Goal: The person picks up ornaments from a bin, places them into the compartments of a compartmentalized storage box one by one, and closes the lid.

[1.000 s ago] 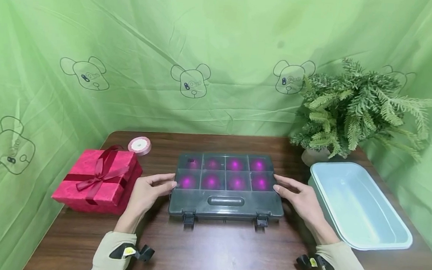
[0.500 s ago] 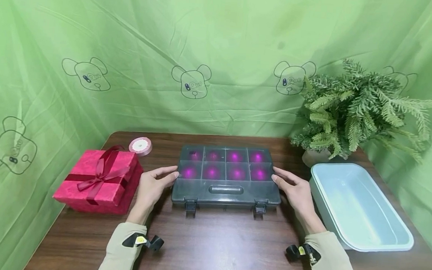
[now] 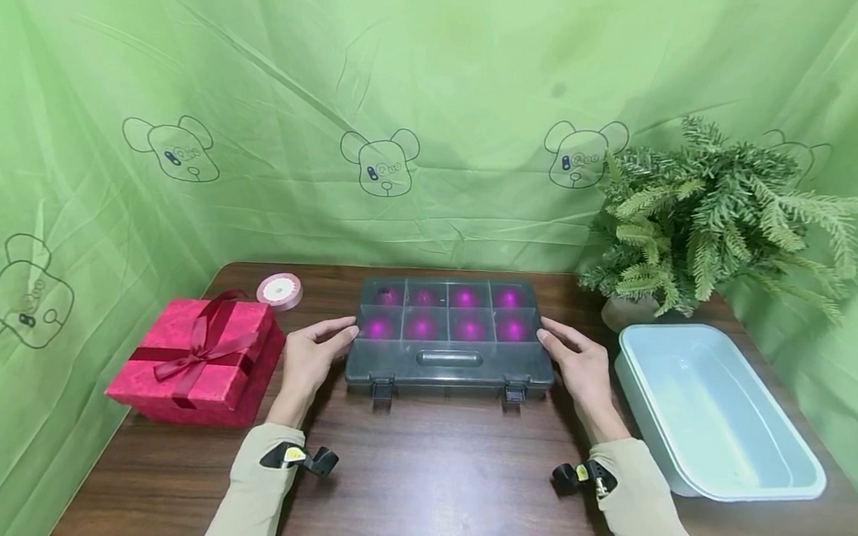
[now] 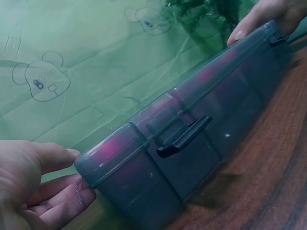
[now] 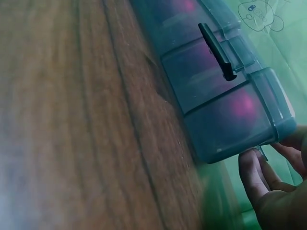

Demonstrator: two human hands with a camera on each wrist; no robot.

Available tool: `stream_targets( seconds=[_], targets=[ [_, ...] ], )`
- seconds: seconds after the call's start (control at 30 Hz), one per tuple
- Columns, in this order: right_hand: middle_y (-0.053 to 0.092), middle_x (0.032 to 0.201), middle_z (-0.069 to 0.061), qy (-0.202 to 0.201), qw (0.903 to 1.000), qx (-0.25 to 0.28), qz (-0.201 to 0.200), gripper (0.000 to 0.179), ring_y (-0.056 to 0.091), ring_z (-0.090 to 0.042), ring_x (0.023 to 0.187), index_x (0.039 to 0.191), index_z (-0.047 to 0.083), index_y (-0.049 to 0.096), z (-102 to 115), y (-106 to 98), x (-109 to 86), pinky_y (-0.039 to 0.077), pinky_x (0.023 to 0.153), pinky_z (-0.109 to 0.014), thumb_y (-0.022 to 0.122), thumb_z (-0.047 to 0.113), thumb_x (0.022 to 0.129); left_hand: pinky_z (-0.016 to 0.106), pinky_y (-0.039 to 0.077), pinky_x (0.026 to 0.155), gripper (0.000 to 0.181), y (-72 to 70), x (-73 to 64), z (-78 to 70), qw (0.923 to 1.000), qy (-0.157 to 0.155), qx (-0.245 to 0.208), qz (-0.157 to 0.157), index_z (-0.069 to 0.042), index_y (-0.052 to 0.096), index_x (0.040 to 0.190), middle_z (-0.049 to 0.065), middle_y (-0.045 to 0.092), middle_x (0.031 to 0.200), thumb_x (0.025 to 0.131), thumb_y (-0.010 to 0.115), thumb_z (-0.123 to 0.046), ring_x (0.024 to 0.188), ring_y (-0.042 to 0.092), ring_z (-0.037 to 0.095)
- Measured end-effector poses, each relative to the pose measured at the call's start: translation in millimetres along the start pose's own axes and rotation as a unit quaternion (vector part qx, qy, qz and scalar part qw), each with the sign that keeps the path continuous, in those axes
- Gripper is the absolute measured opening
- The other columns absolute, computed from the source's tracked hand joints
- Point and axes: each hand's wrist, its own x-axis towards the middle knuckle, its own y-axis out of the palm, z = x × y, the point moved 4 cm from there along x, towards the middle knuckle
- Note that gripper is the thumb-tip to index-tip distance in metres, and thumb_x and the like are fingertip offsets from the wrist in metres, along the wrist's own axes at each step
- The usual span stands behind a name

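A grey translucent plastic compartment box [image 3: 449,357] stands on the wooden table, lid down, with round pink-purple shapes showing in its compartments. My left hand [image 3: 312,362] grips its left end. The left thumb lies at the lid's corner and the fingers [image 4: 72,202] bend in against the side below it. At the opposite end, my right hand [image 3: 579,370] grips the box with thumb and fingers [image 5: 253,175] at the side. Two black latches, the left latch [image 3: 381,389] and the right latch [image 3: 515,393], stick out from the front.
To the left sits a red gift box [image 3: 191,359] with a bow, and a pink ribbon roll [image 3: 279,291] lies behind it. A pale blue basin [image 3: 718,413] stands at the right. Behind the basin is a potted fir-like plant [image 3: 717,213]. Green cloth [image 3: 472,80] hangs around the table.
Both hands have moved the compartment box away from me, toward the back of the table. The gift box, ribbon roll, basin and plant stay where they were.
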Motion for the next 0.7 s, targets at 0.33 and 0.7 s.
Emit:
stream_targets(
  seconds=[0.33, 0.7],
  targets=[
    [0.079, 0.113, -0.003, -0.014, 0.9993, 0.026, -0.022, 0.035, 0.070, -0.005, 0.091, 0.128, 0.011, 0.079, 0.9, 7.8, 12.5, 0.057, 0.075, -0.017, 0.083, 0.026, 0.097, 0.022, 0.061, 0.075, 0.024, 5.0, 14.7, 0.0, 0.9997, 0.016, 0.001, -0.016, 0.001, 0.081, 0.114, 0.018, 0.079, 0.105, 0.094, 0.084, -0.011, 0.082, 0.075, 0.005],
    [0.080, 0.113, -0.005, -0.030, 0.9980, 0.028, -0.048, 0.031, 0.069, -0.007, 0.097, 0.124, 0.012, 0.081, -2.6, 14.1, 25.5, 0.053, 0.080, -0.018, 0.083, 0.026, 0.096, 0.020, 0.061, 0.074, 0.022, 11.0, 30.6, 2.8, 0.9993, 0.020, -0.003, -0.031, 0.000, 0.083, 0.112, 0.016, 0.080, 0.103, 0.093, 0.085, -0.011, 0.079, 0.073, 0.003]
  ],
)
